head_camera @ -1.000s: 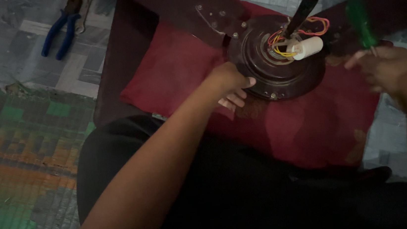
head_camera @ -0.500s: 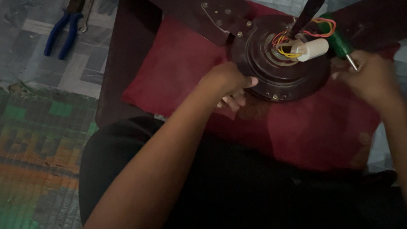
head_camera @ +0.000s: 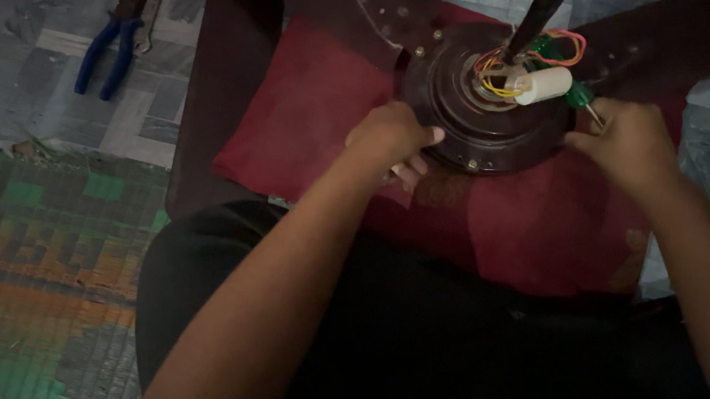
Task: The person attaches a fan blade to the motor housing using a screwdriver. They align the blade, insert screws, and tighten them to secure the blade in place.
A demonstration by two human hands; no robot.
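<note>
The left hand [head_camera: 391, 138] grips the ceiling fan motor housing [head_camera: 485, 113] at its rim; the right hand [head_camera: 623, 143] clasps a green-handled screwdriver [head_camera: 581, 100] beside it.

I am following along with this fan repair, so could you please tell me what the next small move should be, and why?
Probably turn the green-handled screwdriver so its tip points down at a rim screw on the dark round motor housing. The right hand grips it by the shaft, handle toward the white capacitor and wires, not on any screw. The left hand already steadies the housing's edge.
</note>
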